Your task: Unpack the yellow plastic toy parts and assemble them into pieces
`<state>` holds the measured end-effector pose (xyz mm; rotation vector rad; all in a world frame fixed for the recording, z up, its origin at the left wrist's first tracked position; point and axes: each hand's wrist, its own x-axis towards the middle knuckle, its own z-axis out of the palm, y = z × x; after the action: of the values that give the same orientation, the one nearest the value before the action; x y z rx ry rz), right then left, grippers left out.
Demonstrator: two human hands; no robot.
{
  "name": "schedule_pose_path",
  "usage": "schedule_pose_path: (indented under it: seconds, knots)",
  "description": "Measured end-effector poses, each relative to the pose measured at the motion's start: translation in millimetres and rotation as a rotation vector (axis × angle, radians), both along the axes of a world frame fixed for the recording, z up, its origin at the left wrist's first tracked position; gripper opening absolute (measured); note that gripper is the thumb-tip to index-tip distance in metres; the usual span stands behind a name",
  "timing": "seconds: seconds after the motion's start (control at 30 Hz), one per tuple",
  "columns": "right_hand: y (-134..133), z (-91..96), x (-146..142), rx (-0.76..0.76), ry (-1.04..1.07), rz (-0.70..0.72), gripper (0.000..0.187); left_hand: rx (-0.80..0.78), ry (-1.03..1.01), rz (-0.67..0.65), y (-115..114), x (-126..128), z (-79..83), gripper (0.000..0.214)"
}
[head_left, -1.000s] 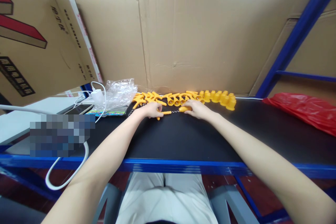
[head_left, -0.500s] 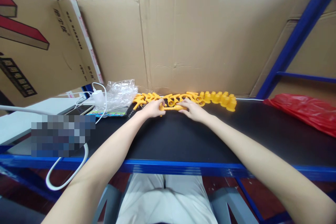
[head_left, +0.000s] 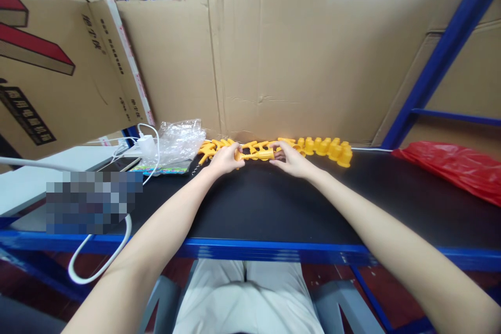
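Above the black tabletop (head_left: 274, 203) I hold a yellow plastic piece with a thin shaft and a wider cylindrical sleeve (head_left: 266, 154). My left hand (head_left: 227, 159) is closed round the shaft's left end, where a knob shows between thumb and fingers. At the sleeve's right end, my right hand (head_left: 290, 160) grips with curled fingers and thumb, partly hiding it. Right behind my hands lies a row of yellow branched plastic parts (head_left: 211, 148). Several yellow cup-shaped parts (head_left: 331, 149) stand to the right of my right hand. A thin wavy metal spiral (head_left: 195, 169) lies left of my left hand.
Clear plastic bags (head_left: 178, 138), a white charger with cable (head_left: 145, 145) and a phone (head_left: 119, 164) lie at the left. A red plastic bag (head_left: 450, 164) is at the right. Cardboard (head_left: 305, 62) stands behind; a blue rail (head_left: 274, 249) edges the table.
My right hand has shifted slightly right and its grip has changed. The sleeve, hidden under the fingers before, now shows between my hands. My left hand has barely moved.
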<state>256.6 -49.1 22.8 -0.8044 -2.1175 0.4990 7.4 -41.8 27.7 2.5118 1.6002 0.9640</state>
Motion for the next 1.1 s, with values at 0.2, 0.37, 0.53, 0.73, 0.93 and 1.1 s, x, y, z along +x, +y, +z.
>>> schedule_pose_path:
  seconds: [0.2, 0.37, 0.53, 0.73, 0.93, 1.1]
  knots:
    - [-4.6, 4.4, -1.9, -0.382, 0.156, -0.071, 0.034, 0.057, 0.027, 0.027, -6.0, 3.3, 2.8, 0.03]
    - [-8.2, 7.6, -8.1, -0.498, 0.189, -0.129, 0.046, 0.093, 0.068, 0.066, -9.3, 7.7, 3.2, 0.032]
    - [-9.9, 9.0, -4.6, -0.595, 0.197, -0.064, 0.034, 0.076, 0.11, 0.102, -9.4, 10.0, 3.5, 0.034]
    - [-11.9, 10.5, -4.3, -0.55, 0.218, 0.003, 0.03, 0.107, 0.099, 0.097, -11.4, 9.0, 5.0, 0.034]
    - [-8.2, 9.0, -7.4, -0.527, 0.191, -0.097, 0.032, 0.086, 0.106, 0.101, -12.4, 8.6, 6.4, 0.034]
    - [-1.4, 5.5, 0.8, -0.436, 0.218, -0.061, 0.046, 0.098, 0.091, 0.094, -11.8, 8.8, 6.9, 0.034]
